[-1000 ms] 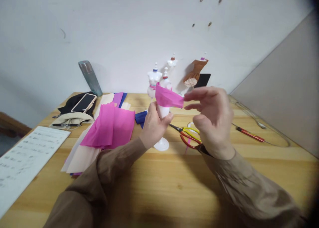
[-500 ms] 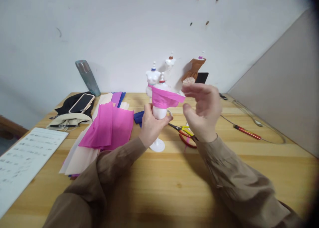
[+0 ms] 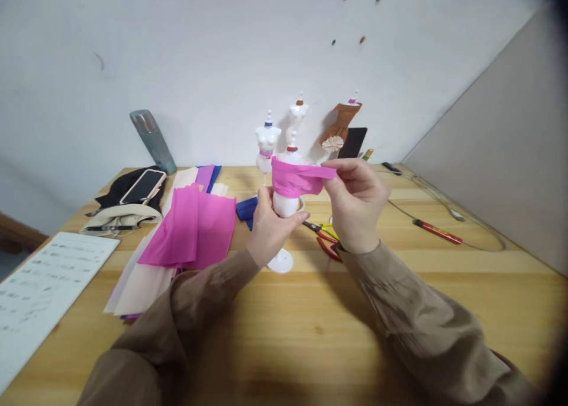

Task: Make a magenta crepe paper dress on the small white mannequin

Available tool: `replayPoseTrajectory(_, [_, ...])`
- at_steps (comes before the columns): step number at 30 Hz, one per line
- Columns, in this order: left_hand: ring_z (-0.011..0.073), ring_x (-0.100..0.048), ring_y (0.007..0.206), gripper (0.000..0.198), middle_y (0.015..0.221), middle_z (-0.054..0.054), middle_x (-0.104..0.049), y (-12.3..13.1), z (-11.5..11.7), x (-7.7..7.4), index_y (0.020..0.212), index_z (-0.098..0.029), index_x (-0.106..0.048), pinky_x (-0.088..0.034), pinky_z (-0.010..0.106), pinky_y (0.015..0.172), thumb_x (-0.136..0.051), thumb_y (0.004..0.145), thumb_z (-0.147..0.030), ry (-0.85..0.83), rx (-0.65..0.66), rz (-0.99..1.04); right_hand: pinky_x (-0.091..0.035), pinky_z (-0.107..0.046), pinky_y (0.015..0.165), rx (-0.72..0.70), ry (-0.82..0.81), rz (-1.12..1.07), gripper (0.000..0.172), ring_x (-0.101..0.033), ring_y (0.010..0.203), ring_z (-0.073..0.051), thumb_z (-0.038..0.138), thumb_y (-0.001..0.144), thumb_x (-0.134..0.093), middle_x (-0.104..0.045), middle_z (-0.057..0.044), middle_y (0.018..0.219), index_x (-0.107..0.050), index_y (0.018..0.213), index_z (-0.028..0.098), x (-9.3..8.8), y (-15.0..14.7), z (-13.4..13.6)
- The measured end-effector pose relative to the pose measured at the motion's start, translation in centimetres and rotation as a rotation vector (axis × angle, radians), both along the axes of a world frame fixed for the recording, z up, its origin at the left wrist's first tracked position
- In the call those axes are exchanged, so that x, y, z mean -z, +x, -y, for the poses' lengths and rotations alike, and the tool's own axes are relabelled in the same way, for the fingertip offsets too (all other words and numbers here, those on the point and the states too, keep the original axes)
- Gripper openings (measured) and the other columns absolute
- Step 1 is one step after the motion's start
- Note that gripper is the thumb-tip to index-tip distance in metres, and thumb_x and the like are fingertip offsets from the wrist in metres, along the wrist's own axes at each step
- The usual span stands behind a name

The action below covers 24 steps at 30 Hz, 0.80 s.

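A small white mannequin (image 3: 285, 205) on a round base stands upright in the middle, a red band at its neck. My left hand (image 3: 271, 228) is wrapped round its lower body. Pink cloth (image 3: 295, 179) goes around the mannequin's chest, and its loose end stretches out to the right. That end is pinched between the thumb and fingers of my right hand (image 3: 358, 202). Scissors (image 3: 327, 240) with red handles lie on the table behind my right wrist, partly hidden.
Pink cloth pieces (image 3: 206, 225) lie on a fabric stack at the left, near a phone (image 3: 142, 186), a bottle (image 3: 153, 141) and a white sheet (image 3: 53, 282). Other mannequins (image 3: 268, 139) stand behind. A red tool (image 3: 437, 231) and cables lie right.
My right hand has closed on the loose end of the pink cloth, which is now pulled out straighter to the right. My left hand still holds the mannequin. The view has shifted slightly.
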State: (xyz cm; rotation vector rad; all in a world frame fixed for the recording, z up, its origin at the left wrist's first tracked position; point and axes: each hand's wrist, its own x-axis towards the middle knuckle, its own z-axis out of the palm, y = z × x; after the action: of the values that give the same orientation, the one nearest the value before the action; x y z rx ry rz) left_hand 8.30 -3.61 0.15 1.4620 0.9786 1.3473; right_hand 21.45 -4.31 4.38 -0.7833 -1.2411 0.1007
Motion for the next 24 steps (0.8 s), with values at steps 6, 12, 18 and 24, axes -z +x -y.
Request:
replayPoseTrajectory(6, [0.0227, -0.065, 0.095, 0.051, 0.100, 0.006, -0.065, 0.1, 0.0, 0.1, 0.100, -0.021, -0.048, -0.055, 0.041, 0.083, -0.084, 0.065, -0.021, 0.011, 0.068, 0.029, -0.054, -0.031, 0.069, -0.111, -0.027, -0.079, 0.003, -0.066, 0.075, -0.016, 0.023, 0.084, -0.069, -0.070, -0.001, 0.081, -0.070, 0.086, 0.022, 0.0, -0.3, 0.0])
replayPoseTrajectory(12, [0.0218, -0.064, 0.095, 0.055, 0.102, 0.005, -0.064, 0.1, 0.1, 0.0, 0.106, -0.021, -0.048, -0.055, 0.038, 0.082, -0.084, 0.065, -0.021, -0.005, 0.157, 0.086, -0.051, -0.028, 0.063, -0.181, -0.109, -0.138, 0.005, -0.062, 0.066, -0.013, 0.021, 0.081, -0.068, -0.067, 0.001, 0.072, -0.069, 0.076, 0.021, 0.2, -0.4, -0.2])
replayPoseTrajectory(18, [0.0177, -0.062, 0.086, 0.050, 0.102, 0.005, -0.062, -0.2, 0.5, -0.5, 0.105, -0.020, -0.047, -0.052, 0.032, 0.075, -0.081, 0.068, -0.027, -0.033, 0.332, 0.123, -0.049, -0.027, 0.054, -0.136, -0.162, -0.149, 0.017, -0.055, 0.056, -0.012, 0.033, 0.083, -0.068, -0.061, 0.002, 0.064, -0.064, 0.072, 0.021, 0.2, -0.3, -0.4])
replayPoseTrajectory(24, [0.0136, -0.059, 0.075, 0.049, 0.101, 0.006, -0.060, -0.4, 0.9, -1.1, 0.106, -0.018, -0.047, -0.050, 0.028, 0.065, -0.078, 0.070, -0.029, -0.051, 0.473, 0.171, -0.043, -0.024, 0.048, -0.065, -0.163, -0.121, 0.018, -0.049, 0.052, -0.011, 0.029, 0.082, -0.067, -0.057, 0.003, 0.061, -0.061, 0.068, 0.021, 0.0, -0.3, -0.2])
